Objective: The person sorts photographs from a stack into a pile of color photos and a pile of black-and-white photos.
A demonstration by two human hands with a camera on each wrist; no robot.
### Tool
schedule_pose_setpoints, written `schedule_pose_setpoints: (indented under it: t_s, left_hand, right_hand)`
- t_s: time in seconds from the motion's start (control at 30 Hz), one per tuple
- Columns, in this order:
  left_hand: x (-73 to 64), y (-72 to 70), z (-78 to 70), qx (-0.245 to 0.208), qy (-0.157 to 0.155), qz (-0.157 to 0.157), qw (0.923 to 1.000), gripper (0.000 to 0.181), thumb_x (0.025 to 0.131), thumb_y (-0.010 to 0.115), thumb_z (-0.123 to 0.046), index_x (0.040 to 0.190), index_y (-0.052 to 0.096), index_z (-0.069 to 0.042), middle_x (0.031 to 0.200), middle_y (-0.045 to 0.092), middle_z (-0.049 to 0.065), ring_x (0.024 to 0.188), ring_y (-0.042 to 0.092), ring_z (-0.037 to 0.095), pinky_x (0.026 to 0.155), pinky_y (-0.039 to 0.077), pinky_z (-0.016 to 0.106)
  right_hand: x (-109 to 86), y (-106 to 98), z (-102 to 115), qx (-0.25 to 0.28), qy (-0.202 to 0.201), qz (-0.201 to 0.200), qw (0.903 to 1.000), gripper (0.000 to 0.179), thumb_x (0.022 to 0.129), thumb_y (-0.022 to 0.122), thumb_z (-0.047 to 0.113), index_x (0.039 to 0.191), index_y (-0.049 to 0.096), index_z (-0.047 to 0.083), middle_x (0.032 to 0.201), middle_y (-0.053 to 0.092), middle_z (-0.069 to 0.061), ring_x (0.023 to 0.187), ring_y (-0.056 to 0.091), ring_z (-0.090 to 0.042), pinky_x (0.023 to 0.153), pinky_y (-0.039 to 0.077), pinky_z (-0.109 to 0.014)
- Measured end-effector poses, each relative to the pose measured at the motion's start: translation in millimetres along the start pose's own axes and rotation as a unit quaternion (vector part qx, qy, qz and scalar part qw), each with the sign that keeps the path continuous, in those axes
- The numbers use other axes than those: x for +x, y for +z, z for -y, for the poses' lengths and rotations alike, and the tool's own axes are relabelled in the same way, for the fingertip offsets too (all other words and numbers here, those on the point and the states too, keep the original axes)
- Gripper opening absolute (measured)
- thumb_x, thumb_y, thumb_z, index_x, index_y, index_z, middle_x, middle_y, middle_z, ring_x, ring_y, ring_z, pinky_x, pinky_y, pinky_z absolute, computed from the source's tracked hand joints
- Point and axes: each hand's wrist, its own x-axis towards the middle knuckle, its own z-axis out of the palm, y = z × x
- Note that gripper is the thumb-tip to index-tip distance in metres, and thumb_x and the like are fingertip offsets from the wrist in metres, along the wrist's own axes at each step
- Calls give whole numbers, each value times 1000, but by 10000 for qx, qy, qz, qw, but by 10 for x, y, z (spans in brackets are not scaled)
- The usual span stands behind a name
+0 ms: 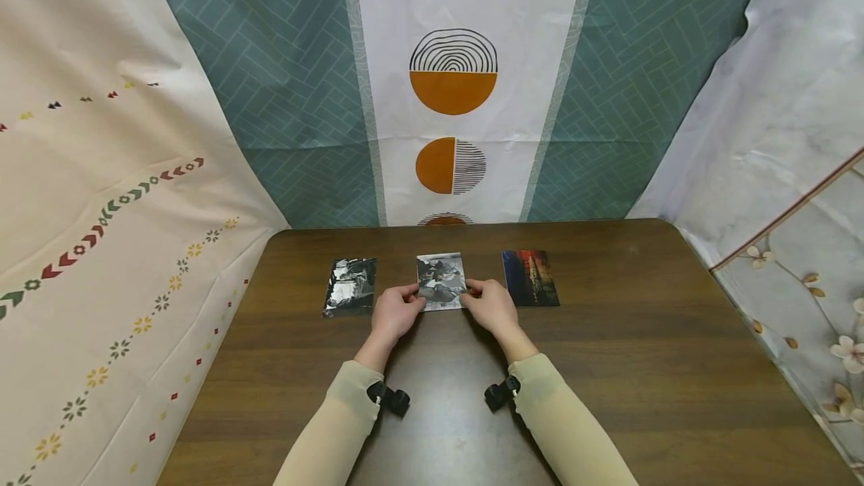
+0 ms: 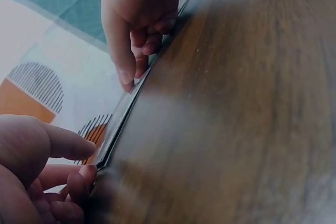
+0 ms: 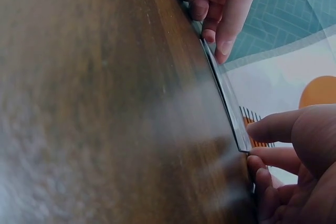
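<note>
Middle photo: there it is, the black-and-white one (image 1: 441, 276), print side up on the counter (image 1: 648, 351), with a photo on either side; whether its near edge lies flat or sits slightly raised, I can't tell.
Left grip: your left hand (image 1: 394, 312) has the near left corner pinched, thumb over, fingers curled beneath, hardly any gap between them.
Right grip: a mirror of that, your right hand (image 1: 493, 309) pinching the near right corner, thumb on top.
Feel: light, I'd judge, thin and springy rather than floppy; that sheen suggests a slick face that could smudge or crease.
Best hold: those side edges near the corners look right; keep the pinch gentle and even, or the middle may bow.
Left photo: a dark, glossy one (image 1: 351, 285), catching glare, near your left hand but apart.
Right photo: blue and red (image 1: 531, 278), just beside your right hand; touching or not, I can't say.
Behind: past the counter's far edge, a cloth with orange circles (image 1: 454, 92).
</note>
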Motion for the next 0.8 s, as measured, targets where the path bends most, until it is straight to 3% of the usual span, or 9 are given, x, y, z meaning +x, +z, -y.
schedule_pose_setpoints:
  t_s: [0.37, 0.63, 0.8]
  left_hand:
    - [-2, 3, 5, -329, -122, 97, 9993, 35, 94, 76, -16, 126, 79, -3, 88, 68, 1, 82, 59, 19, 76, 47, 36]
    - [-2, 3, 2, -380, -145, 99, 9991, 35, 94, 75, -16, 126, 79, -3, 89, 69, 1, 83, 60, 20, 77, 48, 36]
    - [-1, 9, 4, -287, -133, 102, 9994, 36, 94, 75, -18, 126, 79, -4, 89, 69, 0, 83, 60, 19, 76, 47, 35]
  right_hand:
    - [1, 0, 4, 212, 100, 19, 9997, 44, 94, 71, 23, 137, 76, 14, 115, 78, -4, 108, 70, -29, 91, 53, -50]
    - [4, 2, 17, 184, 62, -8, 9998, 47, 95, 72, 22, 139, 73, 8, 108, 76, -3, 98, 68, -25, 85, 53, -46]
    - [-2, -4, 41, 336, 160, 40, 9993, 44, 95, 72, 22, 138, 74, 10, 112, 77, -5, 103, 69, -27, 90, 53, -49]
